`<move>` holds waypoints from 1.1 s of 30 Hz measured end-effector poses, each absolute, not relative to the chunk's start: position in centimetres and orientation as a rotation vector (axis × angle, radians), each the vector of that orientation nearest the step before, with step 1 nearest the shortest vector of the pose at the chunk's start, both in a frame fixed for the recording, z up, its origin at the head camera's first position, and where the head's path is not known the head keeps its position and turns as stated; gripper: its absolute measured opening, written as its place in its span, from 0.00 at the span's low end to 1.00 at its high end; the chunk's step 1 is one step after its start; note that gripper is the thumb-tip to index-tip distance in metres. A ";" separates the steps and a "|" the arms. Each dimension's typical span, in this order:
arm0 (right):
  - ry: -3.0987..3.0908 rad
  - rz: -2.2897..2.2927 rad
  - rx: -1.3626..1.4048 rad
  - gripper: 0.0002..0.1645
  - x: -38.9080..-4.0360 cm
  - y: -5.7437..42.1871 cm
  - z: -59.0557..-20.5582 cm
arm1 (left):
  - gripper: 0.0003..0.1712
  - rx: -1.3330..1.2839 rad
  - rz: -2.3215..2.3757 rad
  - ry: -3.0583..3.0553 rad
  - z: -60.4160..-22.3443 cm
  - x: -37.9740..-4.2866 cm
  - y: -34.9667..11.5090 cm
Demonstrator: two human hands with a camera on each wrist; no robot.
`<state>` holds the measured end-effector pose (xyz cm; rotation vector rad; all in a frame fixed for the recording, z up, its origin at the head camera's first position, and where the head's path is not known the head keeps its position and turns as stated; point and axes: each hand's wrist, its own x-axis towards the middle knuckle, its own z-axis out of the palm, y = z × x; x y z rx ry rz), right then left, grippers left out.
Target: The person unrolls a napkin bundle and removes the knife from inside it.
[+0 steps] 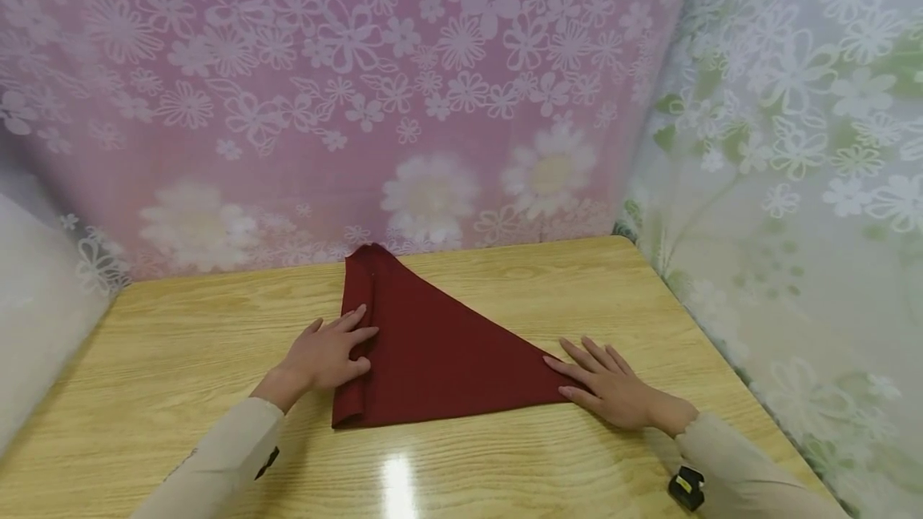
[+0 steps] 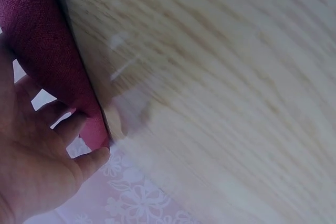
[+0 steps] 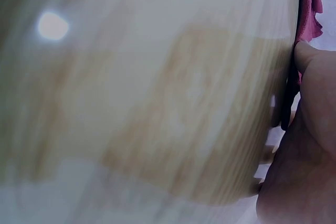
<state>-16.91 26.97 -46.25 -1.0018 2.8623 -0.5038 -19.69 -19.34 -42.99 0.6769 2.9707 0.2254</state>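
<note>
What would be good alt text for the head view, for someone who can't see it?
A person's left hand rests on the folded edge of a dark red cloth; the right hand touches its pointed corner. The cloth lies on a wood-grain table before a pink flowered backdrop.

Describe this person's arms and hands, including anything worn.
The left hand and right hand are bare. The left sleeve and right sleeve are pale beige, each with a small black piece at its edge; the right piece has a yellow mark.
</note>
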 end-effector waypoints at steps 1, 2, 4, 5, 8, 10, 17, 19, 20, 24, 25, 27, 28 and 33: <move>2.860 -0.495 -0.998 0.29 -16.9 27.0 -46.2 | 0.30 0.683 0.226 2.976 -43.0 -19.7 -19.4; 2.861 -0.489 -1.001 0.29 -16.9 27.0 -46.2 | 0.30 0.684 0.227 2.982 -43.0 -19.6 -19.4; 2.857 -0.478 -0.995 0.29 -16.9 27.0 -46.1 | 0.30 0.684 0.234 2.993 -43.0 -19.6 -19.5; 2.856 -0.472 -0.989 0.29 -16.9 27.0 -46.0 | 0.29 0.684 0.237 3.000 -43.1 -19.6 -19.6; 2.863 -0.463 -0.987 0.29 -17.0 26.9 -46.0 | 0.28 0.666 0.258 3.018 -43.2 -19.6 -19.9; 2.866 -0.455 -0.982 0.29 -17.0 26.8 -45.9 | 0.27 0.655 0.281 3.025 -43.2 -19.5 -20.1; 2.844 -0.450 -0.966 0.30 -16.9 26.8 -45.9 | 0.21 0.635 0.310 3.096 -43.2 -19.2 -21.2; 2.832 -0.462 -0.953 0.30 -16.8 26.8 -45.9 | 0.20 0.643 0.319 3.125 -43.2 -19.0 -21.6; 2.830 -0.473 -0.955 0.30 -16.8 26.8 -46.0 | 0.21 0.641 0.328 3.134 -43.3 -18.9 -21.9; 2.831 -0.525 -0.976 0.29 -16.8 26.9 -46.2 | 0.28 0.659 0.351 3.164 -43.7 -18.6 -22.7; 2.836 -0.537 -0.989 0.29 -16.8 27.0 -46.2 | 0.28 0.670 0.354 3.173 -43.8 -18.6 -22.9; 2.846 -0.547 -1.006 0.29 -16.9 27.0 -46.4 | 0.26 0.690 0.358 3.184 -44.0 -18.6 -23.3; 2.849 -0.553 -1.011 0.29 -16.9 27.1 -46.5 | 0.26 0.704 0.355 3.187 -44.1 -18.6 -23.5; 2.841 -0.512 -0.973 0.29 -17.1 26.8 -46.4 | 0.29 0.723 0.306 3.141 -44.8 -18.2 -24.3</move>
